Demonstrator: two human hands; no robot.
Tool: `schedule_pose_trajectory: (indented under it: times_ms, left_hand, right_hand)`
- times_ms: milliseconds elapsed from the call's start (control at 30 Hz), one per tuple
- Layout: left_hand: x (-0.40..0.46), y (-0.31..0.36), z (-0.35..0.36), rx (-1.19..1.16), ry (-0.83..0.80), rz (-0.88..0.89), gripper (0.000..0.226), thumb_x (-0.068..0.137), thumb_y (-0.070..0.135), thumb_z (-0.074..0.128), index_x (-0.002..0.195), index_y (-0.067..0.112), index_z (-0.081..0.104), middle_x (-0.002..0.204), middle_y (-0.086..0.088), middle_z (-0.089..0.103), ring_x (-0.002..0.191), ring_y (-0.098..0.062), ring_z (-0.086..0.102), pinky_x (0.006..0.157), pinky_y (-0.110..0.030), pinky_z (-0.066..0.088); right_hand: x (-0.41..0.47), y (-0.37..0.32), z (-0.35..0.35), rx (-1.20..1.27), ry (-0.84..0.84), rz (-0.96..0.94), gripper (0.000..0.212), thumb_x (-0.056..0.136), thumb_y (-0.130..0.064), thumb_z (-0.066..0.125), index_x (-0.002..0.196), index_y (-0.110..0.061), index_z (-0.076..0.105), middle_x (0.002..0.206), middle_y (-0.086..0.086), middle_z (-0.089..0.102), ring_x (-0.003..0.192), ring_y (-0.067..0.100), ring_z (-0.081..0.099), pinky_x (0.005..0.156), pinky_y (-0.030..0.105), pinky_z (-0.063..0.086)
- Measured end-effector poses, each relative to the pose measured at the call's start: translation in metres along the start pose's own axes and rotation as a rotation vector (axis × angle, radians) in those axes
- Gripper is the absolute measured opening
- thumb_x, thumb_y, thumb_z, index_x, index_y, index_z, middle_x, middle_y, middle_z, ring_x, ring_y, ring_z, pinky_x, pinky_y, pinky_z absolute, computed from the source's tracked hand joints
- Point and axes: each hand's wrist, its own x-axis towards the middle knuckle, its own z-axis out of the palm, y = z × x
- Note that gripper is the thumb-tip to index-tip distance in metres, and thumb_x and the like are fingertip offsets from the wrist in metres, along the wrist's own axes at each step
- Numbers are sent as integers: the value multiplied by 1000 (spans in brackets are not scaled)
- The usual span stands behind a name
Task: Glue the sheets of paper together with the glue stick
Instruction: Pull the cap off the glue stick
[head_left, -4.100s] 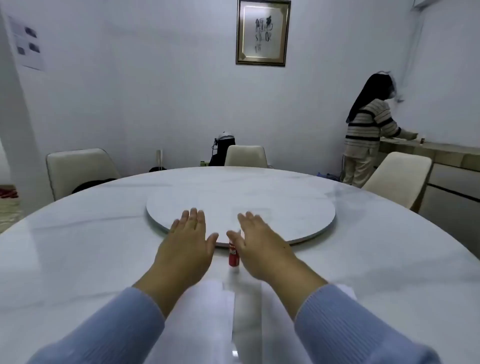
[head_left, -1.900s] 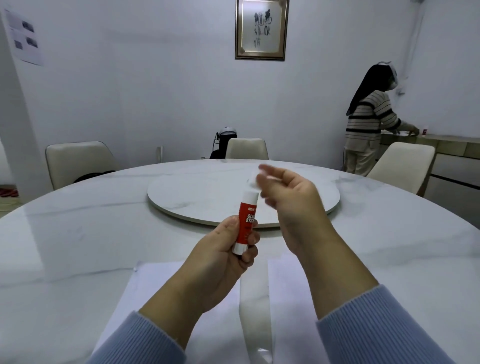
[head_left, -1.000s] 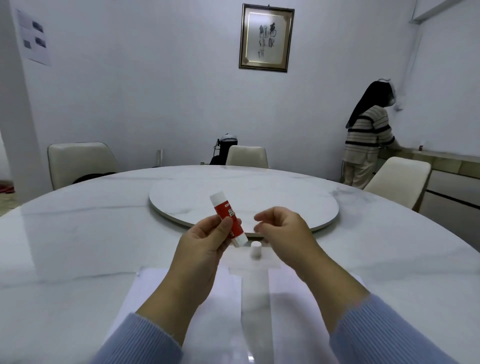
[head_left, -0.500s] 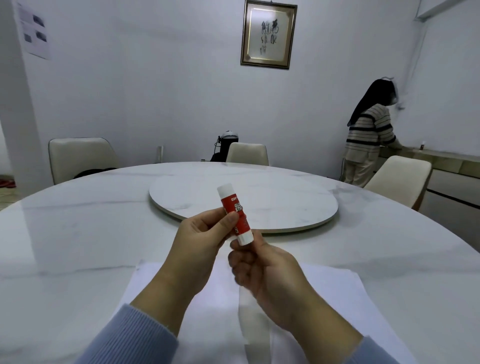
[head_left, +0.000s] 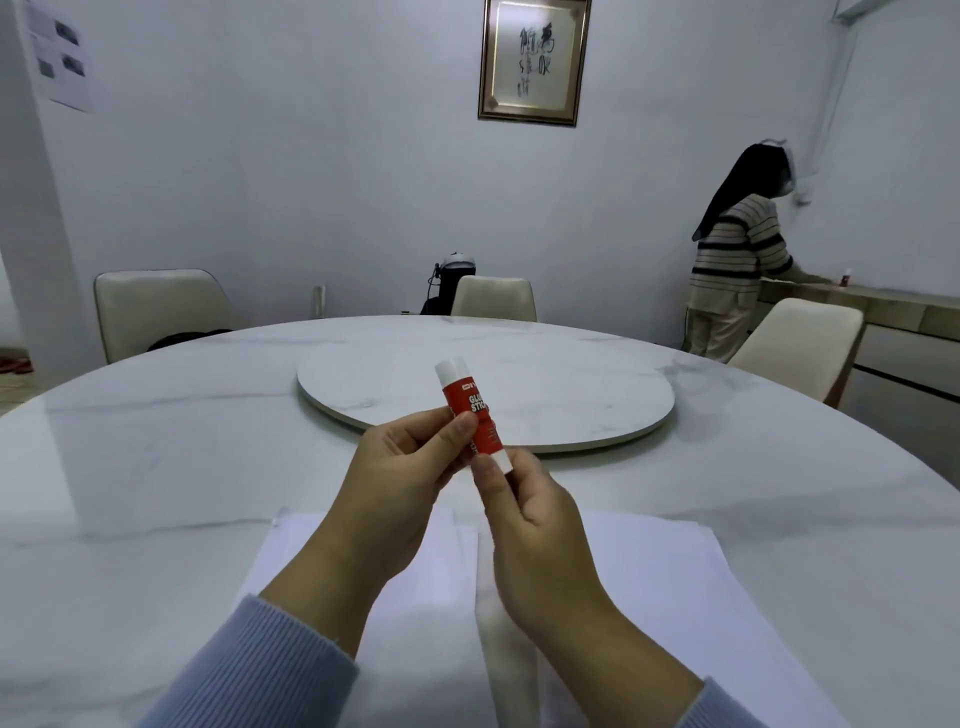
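1. Holding the glue stick (head_left: 472, 410) in both hands, you have it lifted above the table (head_left: 156, 441), tilted so that its upper white end leans away from you and a little to your left.
2. Your left hand (head_left: 400, 467) pinches the red labelled barrel between thumb and fingers, closed tight around its middle.
3. Your right hand (head_left: 524, 514) grips the lower white end of the glue stick, thumb and fingertips closed on it just below the left hand's fingers; the two hands touch there.
4. Whether the upper white end is capped or bare, the picture does not settle.
5. Nearer you than the glue stick, two sheets of paper lie flat on the table: the left sheet (head_left: 415, 597) under your left forearm and the right sheet (head_left: 665, 571) under your right forearm.
6. A narrow strip of bare table runs between the two sheets, so they lie side by side and apart, directly below the glue stick.
7. Beyond the glue stick sits the round turntable (head_left: 571, 395) at the table's middle, with nothing on it.
8. Both sleeves (head_left: 260, 670) are light blue and ribbed, reaching to the wrists.
9. Further off than the glue stick, pale chairs (head_left: 156, 306) stand around the far edge of the table, and a framed picture (head_left: 532, 60) hangs on the wall behind.
10. To the right of the glue stick and well away, another person (head_left: 737, 260) in a striped top stands at a counter (head_left: 883, 306) by the wall, facing away from you.
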Motion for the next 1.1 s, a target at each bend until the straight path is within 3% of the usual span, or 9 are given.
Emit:
schedule_pose_trajectory:
  times_ms: [100, 167, 333, 433, 567, 667, 833, 1000, 1100]
  left_hand:
    - [-2, 0, 2, -24, -18, 9, 21, 66, 19, 63, 78, 9, 76, 77, -7, 75, 73, -14, 70, 68, -18, 56]
    - [-2, 0, 2, -12, -20, 12, 23, 67, 20, 63, 84, 8, 74, 80, -6, 76, 76, -14, 71, 70, -19, 57]
    - [0, -4, 0, 39, 7, 32, 21, 66, 21, 65, 82, 13, 76, 80, -5, 76, 77, -16, 71, 71, -20, 56]
    - [-1, -5, 0, 38, -13, 20, 17, 66, 22, 65, 75, 17, 78, 81, -5, 76, 79, -15, 71, 71, -20, 56]
    - [-2, -5, 1, 49, -43, 24, 21, 65, 22, 66, 81, 15, 76, 84, -5, 76, 82, -16, 71, 76, -21, 56]
    - [-1, -6, 0, 94, -38, 24, 24, 64, 24, 66, 84, 16, 74, 85, -3, 77, 85, -17, 72, 80, -25, 56]
    - [1, -7, -2, 93, -27, 12, 22, 64, 24, 65, 83, 16, 74, 83, -4, 76, 83, -16, 72, 78, -24, 56]
    - [2, -9, -3, 45, -69, 7, 20, 66, 21, 65, 80, 12, 76, 81, -6, 76, 80, -16, 71, 75, -21, 56]
    - [4, -11, -4, 71, -73, 16, 24, 65, 23, 66, 85, 13, 75, 85, -6, 76, 85, -17, 71, 80, -24, 56]
  right_hand:
    - [1, -10, 0, 651, -226, 353, 54, 96, -50, 32, 62, -12, 50, 48, 0, 39, 45, 13, 33, 52, 25, 29]
    - [2, -12, -3, 826, -324, 450, 58, 97, -47, 29, 55, -12, 45, 44, 3, 33, 43, 16, 27, 52, 28, 26]
    - [2, -3, -2, 289, -80, 234, 56, 86, -62, 33, 86, -13, 61, 56, -3, 49, 50, 13, 44, 53, 26, 39]
    - [2, 0, 1, 59, 11, 104, 48, 88, -58, 31, 80, -18, 56, 57, -8, 46, 56, 11, 42, 57, 25, 39]
    - [5, -13, -6, 699, -253, 508, 60, 99, -43, 32, 47, -14, 41, 41, -2, 26, 36, 12, 21, 45, 26, 23]
    - [7, -9, -10, 649, -231, 525, 61, 97, -52, 31, 53, -13, 45, 44, 1, 30, 36, 14, 25, 44, 26, 26]
    - [4, 1, -1, 177, -6, 197, 42, 97, -48, 31, 80, -18, 55, 59, -9, 47, 57, 8, 43, 61, 23, 39]
    - [7, -11, -7, 817, -314, 584, 59, 97, -50, 29, 48, -17, 32, 43, -1, 22, 37, 13, 19, 45, 26, 23]
    - [8, -7, -12, 817, -333, 612, 60, 95, -57, 28, 52, -15, 36, 45, 1, 28, 38, 14, 23, 45, 26, 26]
